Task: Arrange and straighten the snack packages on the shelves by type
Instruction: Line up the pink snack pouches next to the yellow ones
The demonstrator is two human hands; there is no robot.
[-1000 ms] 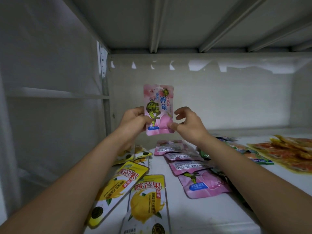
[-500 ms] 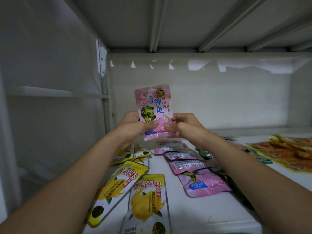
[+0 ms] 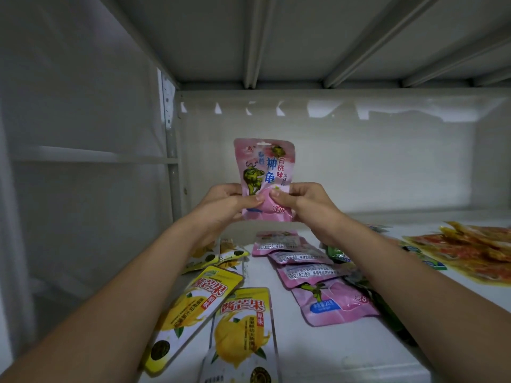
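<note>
A pink snack pouch [image 3: 264,167] with a green turtle print stands upright in the air above the white shelf [image 3: 318,352]. My left hand [image 3: 225,203] pinches its lower left part and my right hand [image 3: 300,201] pinches its lower right part, thumbs on the front. Below it, a row of several pink pouches [image 3: 307,269] lies overlapping down the shelf's middle. Yellow mango packages [image 3: 240,333] lie to the left of that row, partly under my left forearm.
Orange-red packages [image 3: 470,252] lie at the right, with green packages [image 3: 338,252] partly hidden behind my right arm. The shelf's upright post [image 3: 171,167] stands at the left, the back wall is close behind, and the upper shelf's underside hangs overhead.
The pink pouch has turned from tilted to upright and faces me squarely. Both hands have shifted their pinch to its lower corners and come closer together.
</note>
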